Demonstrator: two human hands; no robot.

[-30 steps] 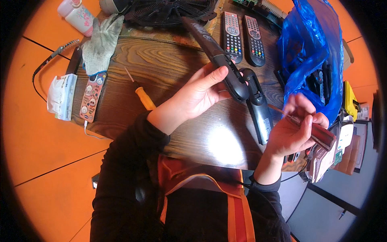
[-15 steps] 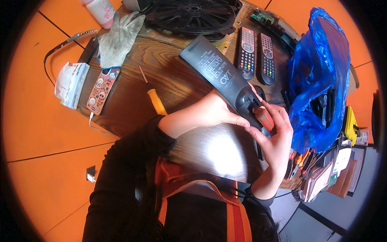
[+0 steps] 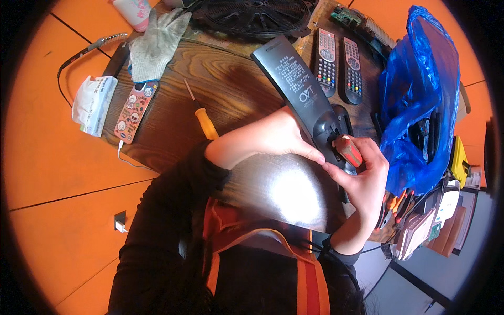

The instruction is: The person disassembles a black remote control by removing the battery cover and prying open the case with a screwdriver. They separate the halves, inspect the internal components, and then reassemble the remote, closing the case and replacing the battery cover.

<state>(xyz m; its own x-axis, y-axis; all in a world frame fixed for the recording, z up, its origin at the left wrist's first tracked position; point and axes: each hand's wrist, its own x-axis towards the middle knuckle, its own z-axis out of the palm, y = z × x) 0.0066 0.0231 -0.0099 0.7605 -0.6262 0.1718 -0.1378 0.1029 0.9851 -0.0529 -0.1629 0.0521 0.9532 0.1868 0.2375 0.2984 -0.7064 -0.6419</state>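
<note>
The held remote (image 3: 300, 86) looks smooth plastic, the table (image 3: 231, 84) glossy wood

The remote control (image 3: 300, 79) hides most fingers of the left grip (image 3: 289, 137); its small print blurs. The tip of the red-handled screwdriver (image 3: 349, 151) is out of sight. The glove (image 3: 157, 47) covers the phone's (image 3: 135, 113) far end. The picture's far edge crops the bottle (image 3: 134, 11) and black grille (image 3: 257, 16).

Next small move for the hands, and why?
Probably a gentle twist of the red-handled tool: the right hand grips it over the recess in the dark remote, which the left hand holds. The tool's tip is hidden.
</note>
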